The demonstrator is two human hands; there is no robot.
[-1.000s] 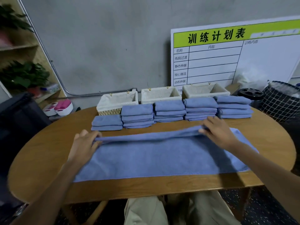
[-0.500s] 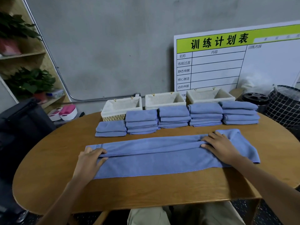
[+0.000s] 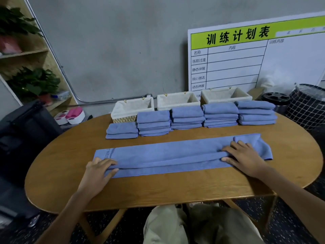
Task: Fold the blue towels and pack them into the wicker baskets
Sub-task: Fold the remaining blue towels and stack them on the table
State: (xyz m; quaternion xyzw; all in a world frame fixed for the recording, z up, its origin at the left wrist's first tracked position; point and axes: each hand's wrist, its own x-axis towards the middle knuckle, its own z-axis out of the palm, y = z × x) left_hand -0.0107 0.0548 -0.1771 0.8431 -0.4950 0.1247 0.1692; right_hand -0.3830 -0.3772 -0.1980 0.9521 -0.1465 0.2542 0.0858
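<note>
Behind the hands, the whiteboard (image 3: pixel 255 55) reads 训练计划表; faint lettering marks the towel (image 3: pixel 167 154) just past the left hand (image 3: pixel 98 170). Both hands pinch its folded edge, the right hand (image 3: pixel 244 159) near the far end. It's narrower than a second ago, a long strip between them on the table (image 3: pixel 158 191).

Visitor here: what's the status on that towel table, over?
Left hand and right hand pinch the fold of the long blue towel. Five folded stacks wait on the table; wicker baskets look empty. Nothing in the way.
</note>
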